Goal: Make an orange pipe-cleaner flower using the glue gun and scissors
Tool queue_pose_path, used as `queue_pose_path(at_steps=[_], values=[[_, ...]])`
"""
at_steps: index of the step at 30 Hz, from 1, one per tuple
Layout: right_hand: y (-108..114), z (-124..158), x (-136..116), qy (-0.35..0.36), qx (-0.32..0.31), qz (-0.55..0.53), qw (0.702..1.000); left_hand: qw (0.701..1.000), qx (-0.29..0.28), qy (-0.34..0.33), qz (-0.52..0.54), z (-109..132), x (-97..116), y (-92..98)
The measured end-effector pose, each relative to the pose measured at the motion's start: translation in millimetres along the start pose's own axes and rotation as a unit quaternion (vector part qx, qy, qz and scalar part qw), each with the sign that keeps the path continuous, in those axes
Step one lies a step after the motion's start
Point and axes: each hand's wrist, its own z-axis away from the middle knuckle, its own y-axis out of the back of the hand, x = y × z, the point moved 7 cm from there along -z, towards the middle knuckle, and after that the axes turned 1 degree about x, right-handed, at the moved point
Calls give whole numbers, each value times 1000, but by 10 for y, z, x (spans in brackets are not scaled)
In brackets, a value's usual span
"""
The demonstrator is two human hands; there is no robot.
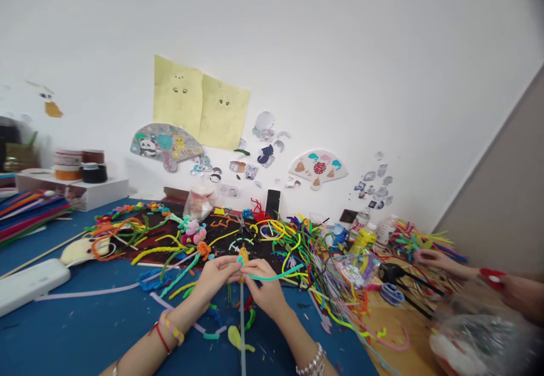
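Close together over the middle of the table, my left hand and my right hand both have their fingers pinched. Between the fingertips is a small orange-yellow fuzzy piece, which my left hand grips. A teal pipe cleaner crosses the piece, and its free end sticks out to the right past my right hand, which pinches it. Below the hands a pale straight stem runs down toward me; its upper join is hidden by my fingers. A flat yellow leaf-like shape lies beside the stem.
Tangled pipe cleaners cover a dark mat ahead. At left are a white oblong device and a white box with jars. A phone leans on the wall. On the right, another person's hand reaches over pipe cleaners near a plastic bag.
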Motion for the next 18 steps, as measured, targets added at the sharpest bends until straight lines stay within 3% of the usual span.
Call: queue_pose_path(at_steps=[5, 10, 18], values=[[17, -18, -56, 1, -16, -34, 999, 999, 26, -15, -31, 5, 75, 69], [17, -21, -69, -56, -38, -160, 985, 993, 80, -69, -56, -25, 168, 205], [-307, 71, 57, -200, -124, -376, 896, 968, 119, -171, -142, 68, 383, 221]])
